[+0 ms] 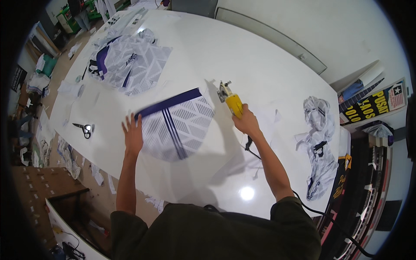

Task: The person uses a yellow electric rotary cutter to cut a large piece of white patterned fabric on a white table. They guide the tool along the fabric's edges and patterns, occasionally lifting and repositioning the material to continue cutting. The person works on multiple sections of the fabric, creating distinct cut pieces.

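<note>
My right hand (247, 121) is wrapped round a yellow electric rotary fabric cutter (234, 104), held just right of a patterned cloth piece. Its metal cutting head points away from me, and a black cord trails from its rear. That cloth piece (190, 125) is white with grey slanted bars, a dark purple band along its far edge and purple stripes across it. At the band's left end, my left hand (133, 136) rests with fingers spread, its fingertips touching the cloth's edge. Whether the cutter touches the table is unclear.
On the big white table (242, 52), a heap of similar patterned cloth (134, 60) lies at the far left. Black-handled scissors (86, 131) sit near the left edge. A crumpled strip of white cloth (318, 147) lies at the right. The cutter's cord (329, 216) runs off the right side.
</note>
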A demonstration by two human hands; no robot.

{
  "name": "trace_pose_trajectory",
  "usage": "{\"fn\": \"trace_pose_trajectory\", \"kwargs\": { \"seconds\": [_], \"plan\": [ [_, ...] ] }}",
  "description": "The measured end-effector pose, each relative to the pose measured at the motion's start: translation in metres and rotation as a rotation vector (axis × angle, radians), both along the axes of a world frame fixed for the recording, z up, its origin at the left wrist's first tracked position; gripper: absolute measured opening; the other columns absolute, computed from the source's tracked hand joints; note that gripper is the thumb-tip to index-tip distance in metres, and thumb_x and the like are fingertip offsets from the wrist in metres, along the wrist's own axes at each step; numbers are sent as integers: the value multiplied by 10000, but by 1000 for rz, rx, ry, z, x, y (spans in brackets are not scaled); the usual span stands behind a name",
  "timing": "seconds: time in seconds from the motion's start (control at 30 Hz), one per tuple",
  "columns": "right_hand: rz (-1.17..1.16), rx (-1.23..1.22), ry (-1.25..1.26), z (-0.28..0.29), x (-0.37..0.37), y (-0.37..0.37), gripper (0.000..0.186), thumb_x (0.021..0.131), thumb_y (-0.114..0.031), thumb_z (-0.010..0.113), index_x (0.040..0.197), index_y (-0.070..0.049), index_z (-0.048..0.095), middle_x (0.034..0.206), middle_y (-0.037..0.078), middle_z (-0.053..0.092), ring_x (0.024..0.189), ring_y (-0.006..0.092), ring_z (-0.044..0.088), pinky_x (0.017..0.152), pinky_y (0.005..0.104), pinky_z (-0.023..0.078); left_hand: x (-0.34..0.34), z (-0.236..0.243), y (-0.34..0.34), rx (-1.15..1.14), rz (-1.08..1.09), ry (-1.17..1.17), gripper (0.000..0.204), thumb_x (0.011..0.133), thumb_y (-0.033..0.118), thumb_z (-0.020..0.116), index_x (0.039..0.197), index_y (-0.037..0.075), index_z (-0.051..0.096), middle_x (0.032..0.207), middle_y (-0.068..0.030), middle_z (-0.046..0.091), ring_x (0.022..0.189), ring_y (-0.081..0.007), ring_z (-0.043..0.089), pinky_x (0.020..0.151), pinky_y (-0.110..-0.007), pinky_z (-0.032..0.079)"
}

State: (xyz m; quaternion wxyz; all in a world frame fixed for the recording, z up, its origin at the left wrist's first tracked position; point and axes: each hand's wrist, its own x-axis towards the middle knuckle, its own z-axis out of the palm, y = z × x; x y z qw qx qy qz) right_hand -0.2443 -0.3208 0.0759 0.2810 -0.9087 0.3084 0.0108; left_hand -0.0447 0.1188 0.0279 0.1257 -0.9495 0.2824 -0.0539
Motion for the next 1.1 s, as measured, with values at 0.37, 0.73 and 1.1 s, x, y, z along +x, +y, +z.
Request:
{"fn": "trace_pose_trajectory", "kwargs": {
  "seconds": [0.37,0.73,1.1],
  "plan": [
    [-39,118,92,-4,-161,176,602,903,-287,701,1335,4,398,1082,352,666,920,537,675,794,579,553,-12,-33,-3,-232,-26,628,1208,710,712,791,1649,153,277,1730,-227,43,1562,-537,-48,1144,-792,4],
    [-167,92,52,-10,-79,236,491,920,-259,672,1194,37,392,1013,360,644,885,538,666,758,581,554,-7,-43,10,-304,-81,639,1223,678,678,828,1643,149,294,1735,-206,48,1566,-519,-65,1150,-783,-20],
    [-253,69,31,-16,-56,249,500,914,-258,679,1175,57,392,927,365,642,843,543,659,738,588,544,-4,-42,14,-326,-96,665,1204,696,669,816,1643,148,284,1731,-207,53,1562,-527,-66,1157,-775,-18]
  ]
}}
